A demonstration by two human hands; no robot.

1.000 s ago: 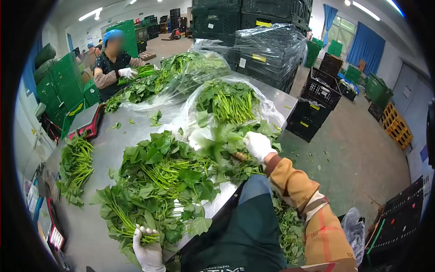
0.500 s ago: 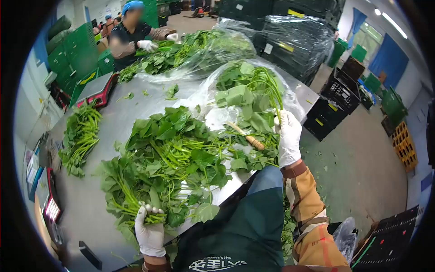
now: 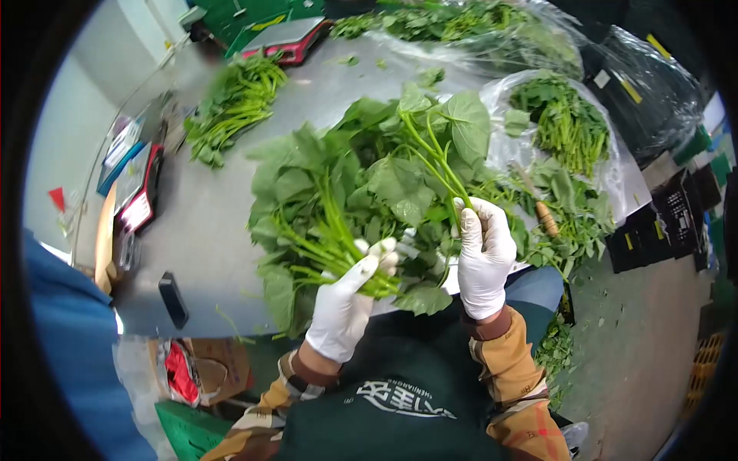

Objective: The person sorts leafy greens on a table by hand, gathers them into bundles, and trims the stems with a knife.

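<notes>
My left hand, in a white glove, is closed around a thick bunch of leafy green stems; the cut ends stick out to the right of the fingers. Between thumb and fingers, my right hand, also gloved, pinches a few leafy green stems, upright with broad leaves at the top. Both hands are close together above the front edge of the table, over a loose pile of greens. Right of my right hand, a wooden handle lies among the leaves; its other end is partly covered.
A separate bunch of greens lies at the left, near a red scale. A second scale and a black phone-like object are at the left edge. Clear plastic surrounds more greens at the right. Black crates stand beyond.
My left hand has risen rightward with its bunch. My right hand has brought its stems in from the right, beside the left hand. The view has tilted down and turned left.
</notes>
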